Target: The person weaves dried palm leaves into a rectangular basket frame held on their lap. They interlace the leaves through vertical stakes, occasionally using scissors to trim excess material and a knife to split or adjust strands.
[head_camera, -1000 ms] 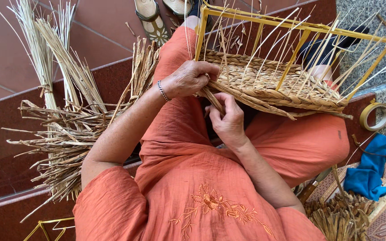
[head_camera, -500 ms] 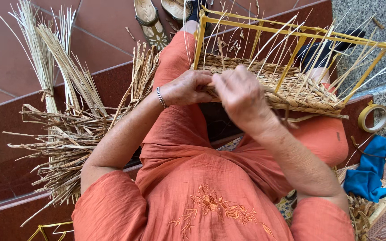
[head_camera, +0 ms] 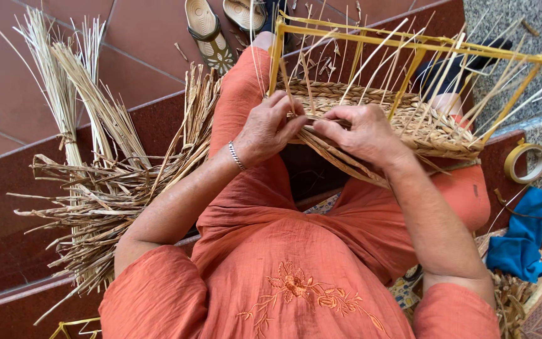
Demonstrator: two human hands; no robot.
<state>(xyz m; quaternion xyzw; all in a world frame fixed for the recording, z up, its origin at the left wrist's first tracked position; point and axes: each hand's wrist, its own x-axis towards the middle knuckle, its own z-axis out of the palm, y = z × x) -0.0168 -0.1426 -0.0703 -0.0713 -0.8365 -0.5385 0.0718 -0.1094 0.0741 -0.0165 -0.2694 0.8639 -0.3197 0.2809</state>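
Note:
A half-woven straw basket [head_camera: 421,129] sits on my lap inside a yellow wire frame [head_camera: 409,44], with thin upright straws sticking out of its rim. My left hand [head_camera: 268,129] grips the near edge of the weave, fingers curled over the braided straw. My right hand [head_camera: 362,132] rests on the same edge just to the right, pinching a straw strand against the weave. The fingertips of both hands almost touch. I wear an orange embroidered outfit and a thin silver bracelet [head_camera: 236,155] on the left wrist.
A big pile of loose dried straw [head_camera: 105,188] lies on the red tiled step at my left. Sandals [head_camera: 208,31] sit on the floor ahead. At the right are a roll of tape [head_camera: 525,163], a blue cloth [head_camera: 522,242] and more straw [head_camera: 512,301].
My right hand rose from under the basket's near edge to its top, beside the left hand. The left hand stayed on the weave.

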